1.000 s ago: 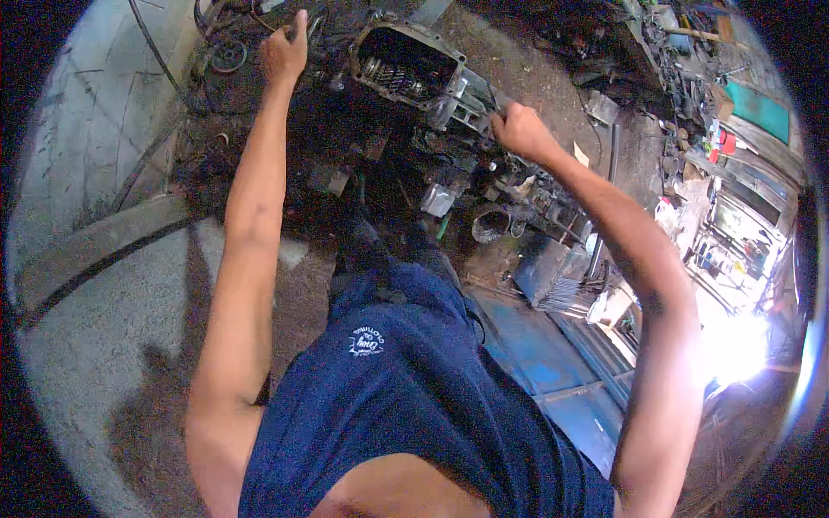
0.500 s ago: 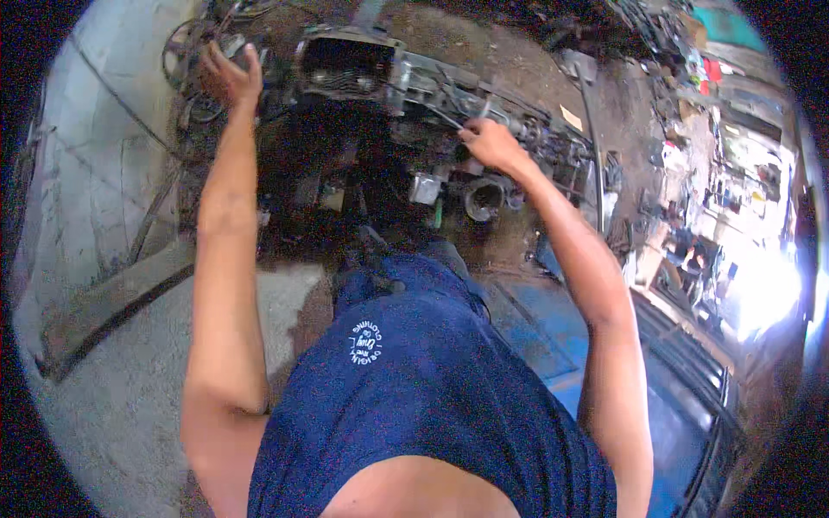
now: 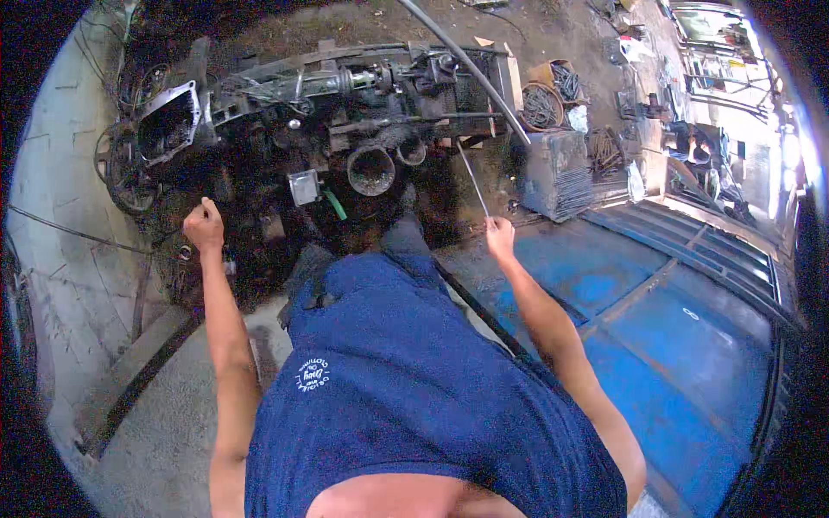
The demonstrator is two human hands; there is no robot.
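Note:
A thin metal rod (image 3: 474,184) sticks out from my right hand (image 3: 499,237), which is closed around its near end. The rod points up and away, its far tip by the right end of a dark, greasy machine (image 3: 319,85). On the left, my left hand (image 3: 205,226) hangs in the air with the fingers curled in; whatever is in it, if anything, is hidden. Beyond that hand lies an open rectangular metal housing (image 3: 197,102) at the machine's left end. Two round, cup-like metal openings (image 3: 371,170) face me at the middle of the machine.
A small silvery box (image 3: 303,187) and a green piece (image 3: 335,205) lie low near my feet. A grey ribbed metal block (image 3: 553,177) stands at right, with coiled wire (image 3: 541,108) behind it. A long pole (image 3: 471,69) slants over the machine. Blue metal panels (image 3: 682,345) spread at right.
My view has swung to the right. My left hand has dropped back from the machine's left end, and its spread fingers have curled. My right hand has drawn back from the machine, holding the rod.

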